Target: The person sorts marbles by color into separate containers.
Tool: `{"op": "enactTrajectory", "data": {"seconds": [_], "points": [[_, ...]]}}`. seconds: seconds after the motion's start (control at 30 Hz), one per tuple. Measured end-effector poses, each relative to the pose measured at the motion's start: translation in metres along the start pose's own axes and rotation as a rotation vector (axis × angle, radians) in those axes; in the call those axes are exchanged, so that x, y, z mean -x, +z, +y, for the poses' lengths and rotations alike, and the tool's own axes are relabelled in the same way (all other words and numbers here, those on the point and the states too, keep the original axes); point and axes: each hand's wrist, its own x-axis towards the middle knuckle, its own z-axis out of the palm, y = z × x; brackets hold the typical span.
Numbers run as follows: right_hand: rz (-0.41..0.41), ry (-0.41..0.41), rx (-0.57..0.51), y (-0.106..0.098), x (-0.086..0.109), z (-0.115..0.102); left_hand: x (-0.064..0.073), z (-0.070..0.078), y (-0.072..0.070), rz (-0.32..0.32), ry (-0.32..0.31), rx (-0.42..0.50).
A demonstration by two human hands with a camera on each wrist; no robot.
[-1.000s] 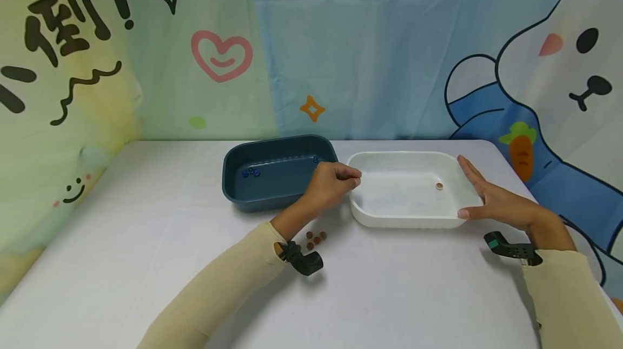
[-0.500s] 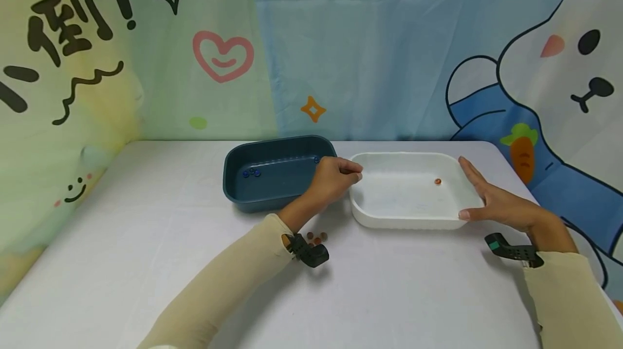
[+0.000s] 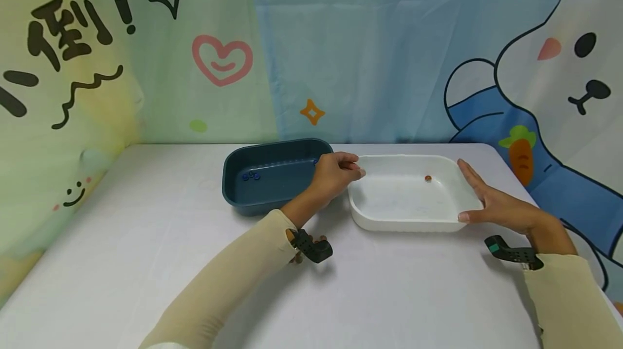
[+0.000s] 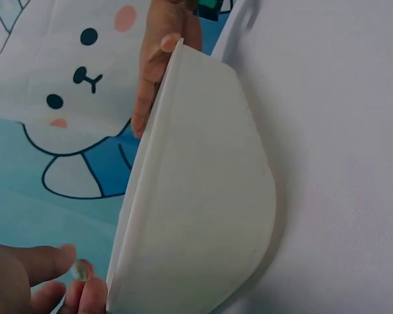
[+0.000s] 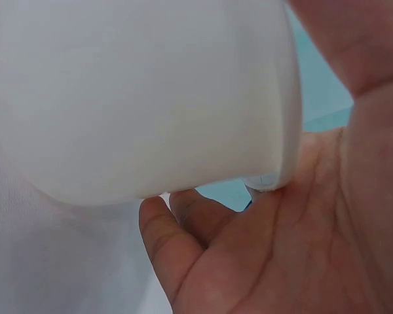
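My left hand (image 3: 333, 177) is at the left end of a white tray (image 3: 404, 224), close to its rim. Between its thumb and fingers it pinches a small glass marble (image 4: 84, 269) with an orange-green tint, visible in the left wrist view. My right hand (image 3: 503, 207) holds the tray's right end, thumb at the front rim and fingers spread along the side. Inside the tray, toward the right, is one orange marble (image 3: 428, 178). The right wrist view shows fingers (image 5: 167, 242) against the tray's outer wall (image 5: 150, 111).
A dark blue tray (image 3: 253, 207) stands left of the white one, with several blue marbles (image 3: 251, 176) inside. My left wrist mostly hides a few brownish marbles (image 3: 298, 257) on the white table (image 3: 389, 295). A printed curtain (image 3: 370, 67) hangs behind.
The orange marble in the white tray has shifted left and slightly back. My left hand has moved slightly right and away from me, its wrist now covering more table marbles. The right hand stays put.
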Motion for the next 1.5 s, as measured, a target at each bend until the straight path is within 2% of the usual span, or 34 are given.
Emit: {"op": "enactTrajectory", "data": {"seconds": [0.3, 0.7, 1.03, 1.2, 1.5], "points": [[0.001, -0.011, -0.009, 0.0, 0.001, -0.002, 0.001, 0.0, 0.0, -0.009, 0.002, 0.007], [0.002, -0.008, -0.02, 0.0, 0.001, -0.001, 0.008, 0.002, -0.004, -0.037, 0.007, -0.048], [0.003, -0.003, -0.01, 0.0, 0.0, -0.001, 0.015, 0.007, -0.005, -0.086, 0.065, -0.049], [0.003, 0.016, -0.002, 0.001, -0.001, -0.004, 0.023, 0.009, -0.009, -0.138, 0.075, -0.049], [0.004, 0.018, -0.01, 0.001, -0.001, -0.006, 0.044, 0.02, -0.015, -0.218, 0.063, 0.032]]}}
